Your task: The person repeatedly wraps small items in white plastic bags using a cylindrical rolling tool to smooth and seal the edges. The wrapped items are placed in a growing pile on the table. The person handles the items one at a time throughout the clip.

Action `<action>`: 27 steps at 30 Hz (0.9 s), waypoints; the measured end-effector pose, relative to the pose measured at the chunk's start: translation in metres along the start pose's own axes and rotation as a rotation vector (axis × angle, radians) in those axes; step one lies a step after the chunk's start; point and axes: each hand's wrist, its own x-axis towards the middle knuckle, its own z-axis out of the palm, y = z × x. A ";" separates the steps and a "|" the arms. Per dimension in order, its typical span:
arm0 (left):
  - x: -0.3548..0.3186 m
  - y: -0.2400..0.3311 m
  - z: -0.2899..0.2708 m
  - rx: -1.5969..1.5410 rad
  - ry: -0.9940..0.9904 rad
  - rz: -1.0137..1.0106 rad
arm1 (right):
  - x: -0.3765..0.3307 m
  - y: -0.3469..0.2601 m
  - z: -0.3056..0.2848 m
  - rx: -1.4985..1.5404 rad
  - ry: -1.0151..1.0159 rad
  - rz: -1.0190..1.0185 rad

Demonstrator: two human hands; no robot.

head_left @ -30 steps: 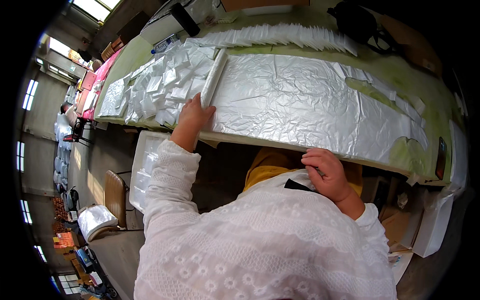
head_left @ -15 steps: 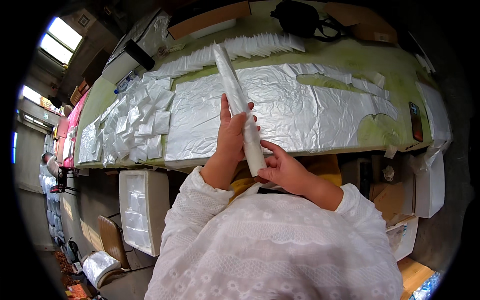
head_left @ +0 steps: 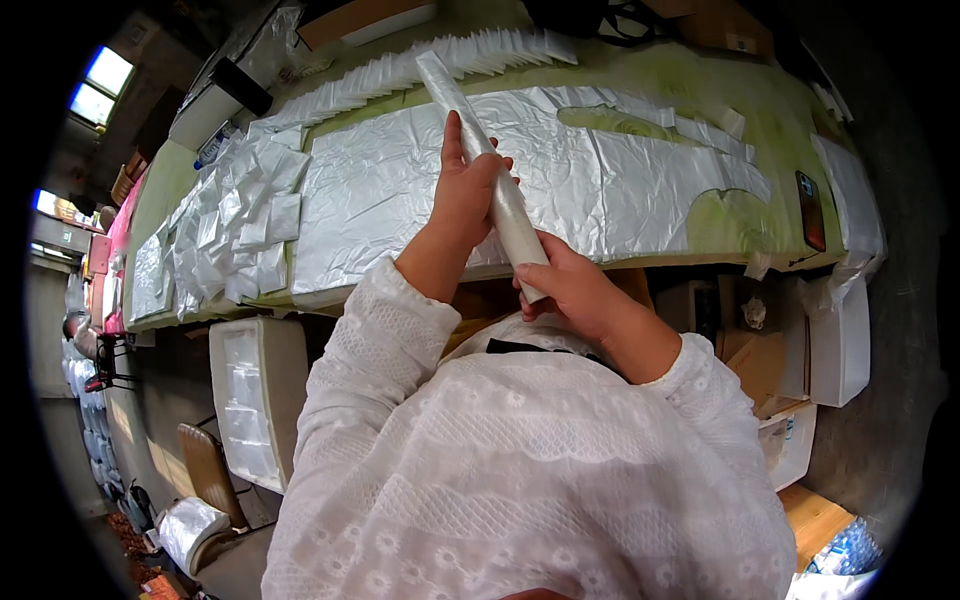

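A whitish, see-through roll of plastic film [head_left: 515, 232] slants over the table, its far end pointing up and left. Around its middle my left hand [head_left: 468, 192] is closed, index finger stretched along the side. My right hand [head_left: 572, 284] grips the near end, thumb on top and fingers partly hidden behind the roll. Beneath lies a wide, wrinkled sheet of silvery-white film [head_left: 375, 195] spread on the table. Left of it is a loose heap of small flat white packets [head_left: 235, 215]. A long row of overlapping white packets [head_left: 400, 75] runs behind the sheet.
The green-topped table [head_left: 660, 75] carries a dark phone [head_left: 810, 212] at right and a black cylinder [head_left: 241, 87] at far left. A black bag [head_left: 580, 15] and cardboard boxes stand at the back. Below left is a white foam box of packets [head_left: 255, 400], near a brown chair [head_left: 210, 472].
The scene has shifted in the picture. Both hands still hold the roll; my right hand has closed more fully round its near end, where its fingers were more spread before.
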 end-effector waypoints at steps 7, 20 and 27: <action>0.069 0.033 -0.064 -0.201 0.213 0.087 | -0.091 0.003 -0.069 -0.221 0.014 0.140; -0.053 0.031 -0.079 0.060 -0.037 -0.353 | -0.069 -0.028 -0.088 -1.035 0.257 -0.429; -0.091 0.031 -0.100 0.350 -0.048 -0.381 | -0.018 -0.033 -0.080 -1.327 0.317 -0.406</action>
